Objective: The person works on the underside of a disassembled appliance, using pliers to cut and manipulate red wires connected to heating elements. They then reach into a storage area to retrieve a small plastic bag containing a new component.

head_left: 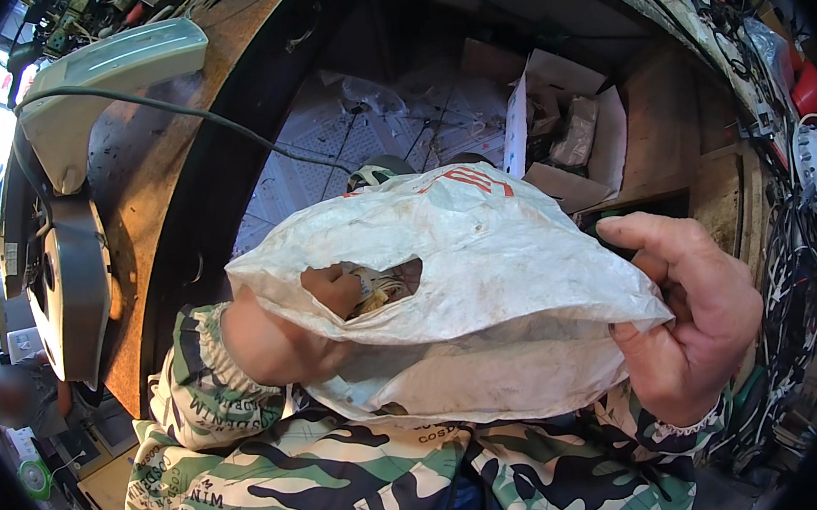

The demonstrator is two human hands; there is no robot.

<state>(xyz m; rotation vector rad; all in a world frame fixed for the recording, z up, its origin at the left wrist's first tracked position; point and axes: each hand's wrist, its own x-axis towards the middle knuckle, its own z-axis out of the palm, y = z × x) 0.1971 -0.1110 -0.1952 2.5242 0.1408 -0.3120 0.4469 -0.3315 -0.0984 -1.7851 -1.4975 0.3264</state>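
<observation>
A large white plastic bag [488, 267] with red print and a cut-out handle hole lies across my lap, creased and dirty. My left hand [333, 290] reaches into its mouth from the left. Curled fingers show through the handle hole, beside a bundle of pale, thin strands or wires [387, 287] inside; what they grip is hidden. At the bag's right corner, my right hand [684, 302] pinches the edge between thumb and fingers and holds the mouth spread.
An open cardboard box [604, 143] with wrapped packets stands beyond the bag. On the left are a wooden bench [152, 191] and a pale lamp-like device [107, 82] with a cable. Tangled cables [801, 345] line the right. Another person [24, 400] sits far left.
</observation>
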